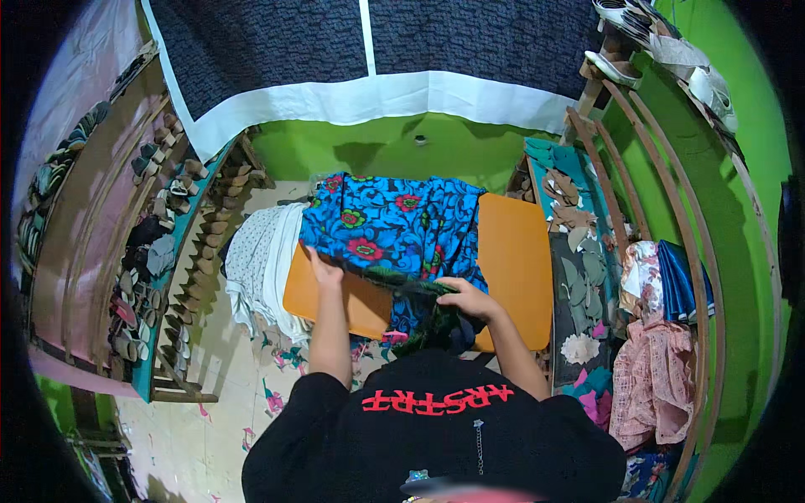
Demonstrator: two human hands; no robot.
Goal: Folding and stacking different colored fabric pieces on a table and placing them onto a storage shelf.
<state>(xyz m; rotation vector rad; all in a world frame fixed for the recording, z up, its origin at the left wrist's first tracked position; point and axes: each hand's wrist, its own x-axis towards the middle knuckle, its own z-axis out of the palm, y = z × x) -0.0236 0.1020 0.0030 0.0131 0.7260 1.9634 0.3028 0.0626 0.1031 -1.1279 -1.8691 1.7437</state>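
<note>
Gripping the blue floral cloth [390, 222] at its near folded edge: left hand [324, 270] fingers pinched on the left corner, right hand [466, 295] closed over the bunched right side. Spread across the orange table [516, 260], beside white dotted fabric [260, 260].

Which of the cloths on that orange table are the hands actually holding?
The blue floral cloth: left hand and right hand grip its near edge. The white cloth hangs untouched at the table's left.

No packages, labels, signs or screens are to be seen anywhere around the orange bench [511, 260] at this moment.
</note>
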